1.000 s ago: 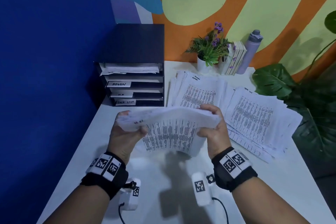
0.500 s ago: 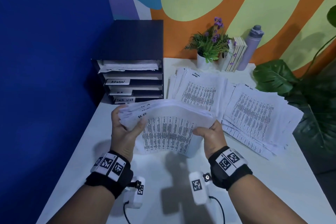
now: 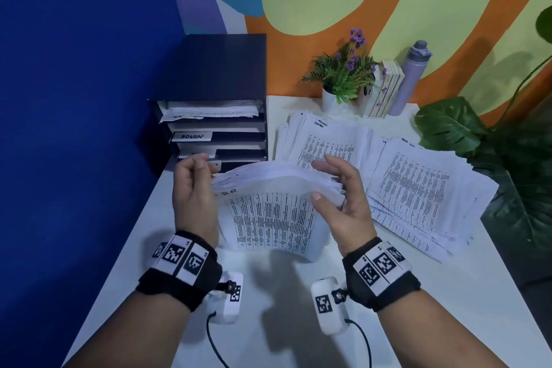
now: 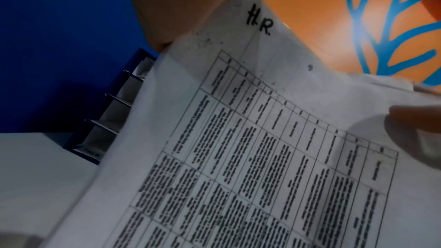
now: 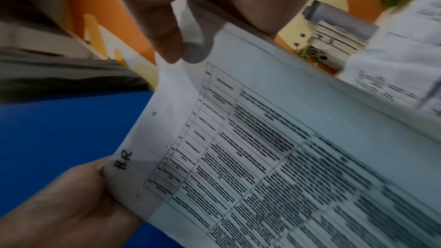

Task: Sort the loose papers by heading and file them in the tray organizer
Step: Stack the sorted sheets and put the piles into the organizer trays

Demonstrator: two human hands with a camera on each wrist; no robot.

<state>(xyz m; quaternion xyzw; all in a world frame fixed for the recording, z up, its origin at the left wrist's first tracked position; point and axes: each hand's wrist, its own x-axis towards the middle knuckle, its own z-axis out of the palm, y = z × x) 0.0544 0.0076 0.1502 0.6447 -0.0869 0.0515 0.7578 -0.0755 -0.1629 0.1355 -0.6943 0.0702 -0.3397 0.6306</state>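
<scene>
Both hands hold an HR-headed paper stack (image 3: 273, 212) upright in front of the tray organizer (image 3: 215, 116). The left hand (image 3: 194, 191) braces its left edge, fingers loosely curled; the right hand (image 3: 343, 203) pinches the right edge, thumb in front, fingers behind.

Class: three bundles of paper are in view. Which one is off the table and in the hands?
The HR stack, headed "HR" and held upright between left hand and right hand. The ADMIN pile and task-list pile lie flat.

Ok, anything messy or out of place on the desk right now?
Yes. The ADMIN pile and the task-list pile lie fanned out and overlapping, edges uneven. Sheets in the organizer's top tray sit askew, poking past the front. Nothing looks torn or spilled.
</scene>
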